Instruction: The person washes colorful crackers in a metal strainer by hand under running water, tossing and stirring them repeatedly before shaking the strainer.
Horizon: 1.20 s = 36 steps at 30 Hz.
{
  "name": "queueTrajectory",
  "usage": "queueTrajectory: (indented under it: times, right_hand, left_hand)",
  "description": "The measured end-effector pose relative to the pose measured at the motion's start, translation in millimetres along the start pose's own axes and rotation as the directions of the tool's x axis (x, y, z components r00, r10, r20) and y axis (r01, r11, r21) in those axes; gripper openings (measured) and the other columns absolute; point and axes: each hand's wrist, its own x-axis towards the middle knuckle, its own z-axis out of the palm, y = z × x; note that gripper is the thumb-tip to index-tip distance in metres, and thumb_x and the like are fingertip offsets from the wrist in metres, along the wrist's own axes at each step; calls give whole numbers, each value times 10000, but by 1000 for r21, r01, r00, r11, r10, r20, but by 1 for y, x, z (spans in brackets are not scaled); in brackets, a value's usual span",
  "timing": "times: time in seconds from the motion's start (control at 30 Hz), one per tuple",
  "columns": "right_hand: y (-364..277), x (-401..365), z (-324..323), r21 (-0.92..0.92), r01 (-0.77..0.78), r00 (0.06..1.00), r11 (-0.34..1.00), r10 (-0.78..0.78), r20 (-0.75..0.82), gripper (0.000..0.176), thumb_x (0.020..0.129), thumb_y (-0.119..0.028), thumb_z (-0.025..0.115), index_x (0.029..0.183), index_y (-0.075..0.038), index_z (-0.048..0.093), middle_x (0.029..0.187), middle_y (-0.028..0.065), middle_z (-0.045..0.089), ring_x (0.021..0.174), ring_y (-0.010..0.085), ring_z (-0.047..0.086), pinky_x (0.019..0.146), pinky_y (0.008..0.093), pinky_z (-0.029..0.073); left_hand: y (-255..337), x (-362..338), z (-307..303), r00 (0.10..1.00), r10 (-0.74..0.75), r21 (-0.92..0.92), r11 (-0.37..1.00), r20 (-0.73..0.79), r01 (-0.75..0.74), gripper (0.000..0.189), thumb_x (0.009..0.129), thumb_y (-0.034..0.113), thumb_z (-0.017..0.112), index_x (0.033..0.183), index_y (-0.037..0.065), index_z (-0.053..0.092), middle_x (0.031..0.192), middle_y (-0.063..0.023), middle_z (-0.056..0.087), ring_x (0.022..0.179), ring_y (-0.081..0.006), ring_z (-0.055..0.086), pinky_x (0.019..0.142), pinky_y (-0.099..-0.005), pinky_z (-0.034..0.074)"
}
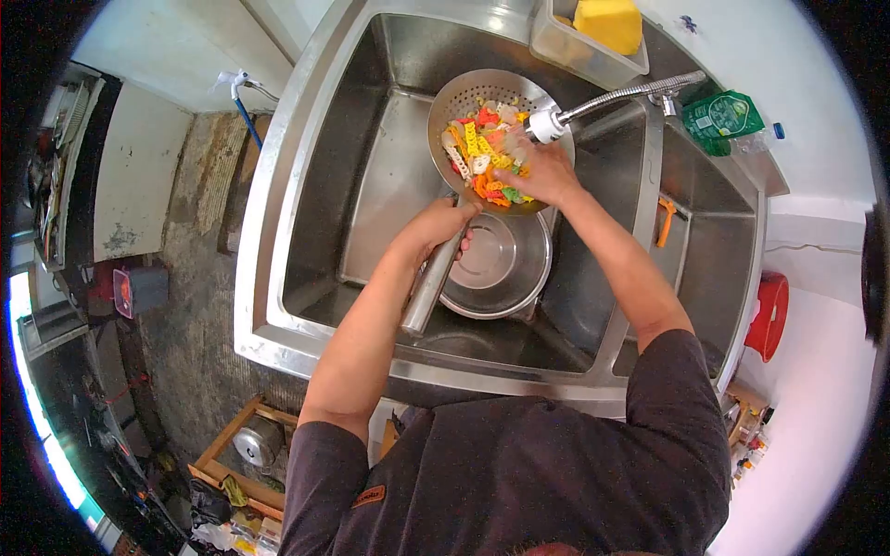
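Observation:
My left hand (438, 228) is wrapped round the metal handle of a perforated strainer (454, 97), which is held above the sink. Inside it lie colourful pieces (475, 153), yellow, orange, red, green and white, that look like crackers or pasta shapes. My right hand (545, 174) reaches into the strainer among these pieces, thumb stretched away from the other fingers, which are blurred and partly covered. A white faucet head (545, 126) on a flexible hose hangs just over that hand. Below the strainer, a round metal pot (519, 292) stands in the sink, partly hidden.
The steel sink (371, 176) has a second basin (714, 269) at right, with an orange-handled tool (665, 222). A plastic box (584, 57) with a yellow sponge (609, 26) stands on the back ledge. A green dish-soap pouch (723, 119) and a red basket (768, 317) are at right.

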Motion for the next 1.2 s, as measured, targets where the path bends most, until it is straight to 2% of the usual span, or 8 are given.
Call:
queueTrajectory:
  times: [0.1, 0.4, 0.47, 0.6, 0.77, 0.93, 1.03, 1.2]
  right_hand:
    - [-10, 12, 46, 271, 158, 921, 950, -43, -387, 901, 758, -571, 722, 1428, -45, 428, 1396, 250, 482, 1273, 398, 485, 1114, 481, 328]
    - [1, 59, 72, 609, -70, 919, 790, 288, -268, 556, 799, -364, 758, 1239, -77, 576, 1138, 185, 654, 1076, 313, 633, 932, 430, 491]
    - [3, 53, 48, 833, -51, 909, 551, 370, -190, 464, 835, -365, 748, 1166, -81, 588, 1018, 109, 679, 924, 230, 660, 840, 369, 524]
    - [9, 50, 33, 815, 29, 931, 579, 280, -232, 335, 875, -377, 726, 949, -68, 620, 842, 67, 655, 759, 166, 613, 706, 361, 505]
    - [-2, 53, 33, 850, -30, 952, 527, 273, -135, 382, 980, -419, 578, 1116, -62, 573, 912, 97, 644, 816, 210, 594, 814, 352, 488]
    - [0, 63, 52, 643, 137, 947, 754, 90, -308, 451, 999, -453, 513, 1192, -46, 534, 1042, 137, 626, 927, 233, 610, 866, 366, 478]
    - [-7, 55, 46, 883, 0, 935, 469, 314, -167, 514, 993, -495, 494, 1209, -31, 541, 1077, 142, 642, 965, 260, 635, 904, 379, 467]
    - [-12, 63, 33, 830, -144, 924, 538, 373, -81, 539, 991, -513, 484, 1220, -31, 556, 1114, 143, 646, 962, 266, 635, 935, 388, 449]
  left_hand:
    - [1, -4, 3, 1000, 0, 18, 1000, -31, 0, 336, 966, 345, 597, 1096, 50, 505, 722, -32, 561, 512, -119, 525, 432, -298, 452]
    - [-6, 6, 1, 1000, 10, 56, 998, 7, -10, 396, 957, 348, 615, 1154, 31, 483, 690, -27, 557, 497, -114, 528, 414, -297, 454]
    - [-6, 5, 2, 1000, 16, 23, 1000, 24, -16, 381, 958, 339, 611, 1144, 31, 485, 697, -28, 560, 495, -114, 527, 412, -292, 451]
    - [-2, 0, 3, 999, 21, 13, 1000, 24, -22, 374, 958, 337, 610, 1132, 31, 485, 702, -27, 561, 498, -114, 528, 411, -290, 449]
    - [0, 1, 1, 1000, -4, 41, 999, 11, 3, 318, 960, 329, 592, 1100, 64, 487, 738, -27, 562, 530, -122, 549, 457, -319, 476]
    - [0, 0, 1, 1000, -22, 26, 999, -14, 22, 320, 953, 334, 600, 1100, 73, 488, 732, -21, 561, 527, -117, 547, 461, -316, 471]
    - [1, -2, 1, 1000, -11, 14, 1000, -14, 11, 336, 955, 340, 604, 1098, 59, 487, 722, -24, 567, 521, -115, 544, 447, -306, 466]
    - [0, -3, 0, 1000, -5, -3, 1000, -12, 5, 321, 950, 320, 607, 1097, 60, 488, 722, -20, 560, 517, -116, 546, 444, -316, 474]
